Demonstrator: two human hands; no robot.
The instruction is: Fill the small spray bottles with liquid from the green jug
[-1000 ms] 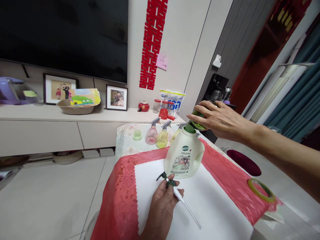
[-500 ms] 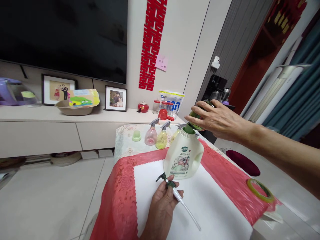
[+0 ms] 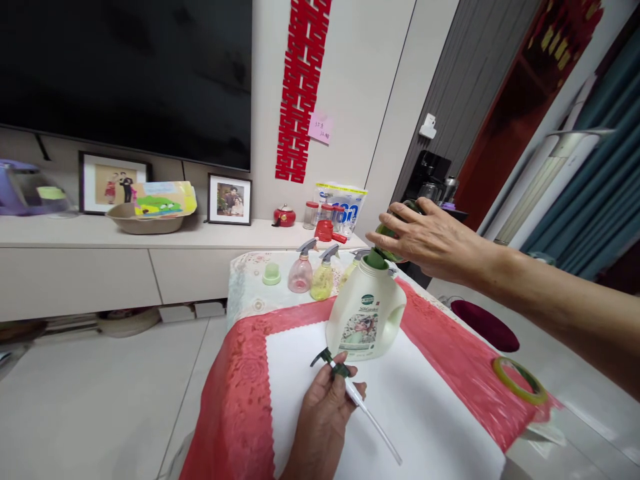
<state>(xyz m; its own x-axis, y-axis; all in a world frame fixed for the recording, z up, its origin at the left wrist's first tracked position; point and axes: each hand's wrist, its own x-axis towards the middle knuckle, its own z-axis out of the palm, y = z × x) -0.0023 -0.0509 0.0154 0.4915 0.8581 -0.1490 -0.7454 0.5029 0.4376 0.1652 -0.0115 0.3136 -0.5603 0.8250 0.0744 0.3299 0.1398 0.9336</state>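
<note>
My right hand is wrapped round a dark green bottle, tipped so that its neck sits at the mouth of a pale green detergent jug. The jug stands upright and uncapped on a white sheet; whether liquid is flowing I cannot tell. Lower down, my left hand pinches a pump dispenser by its dark green collar. The pump's white dip tube slants down to the right over the sheet.
Behind the jug stand a pink spray bottle, a yellow spray bottle and a light green cap. A roll of tape lies on the red cloth at right. A low cabinet borders the table's far side.
Both hands hold almost the same pose, the bottle still tipped at the jug's mouth. The whole view has shifted very slightly.
</note>
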